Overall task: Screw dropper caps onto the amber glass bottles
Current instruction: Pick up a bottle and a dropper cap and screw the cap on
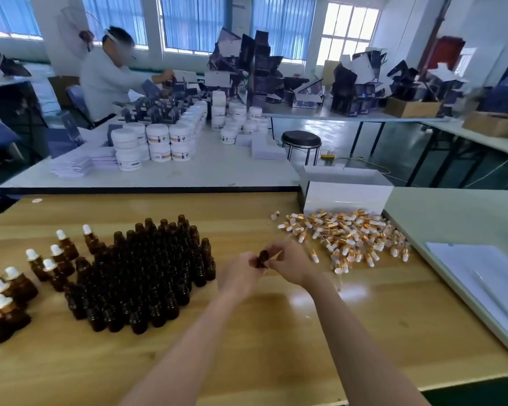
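Dozens of uncapped bottles (141,273) sit packed in a block on the left half of the wooden table (276,347). Only a handful of capped bottles (63,266) stand further left, so my guess is this job is barely started.

The one in play is a small amber bottle (263,257), mid-scene between both hands and seemingly lifted off the table. The left hand (239,276) has its fingers curled round the body. The right hand (289,265) has its fingertips pinched in at the neck end. I can't tell if a cap is tucked under those fingers, since no white bulb shows there.

What could bite:
- **Dropping it:** the glass is smooth and round and the tabletop is glossy. With a loose grip, a dropped bottle could roll into that tight block and topple its neighbours.
- **Cross-threading:** starting the thread crooked would probably jam the collar or leave it loose.
- **Grabbing a cap:** the dropper caps (346,238) lie in a tangled heap on the right, just near of the white box (346,197). They have white rubbery-looking bulbs, shiny gold collars and thin clear tubes that look fragile. Yanking one out could snap a tube or scatter others.
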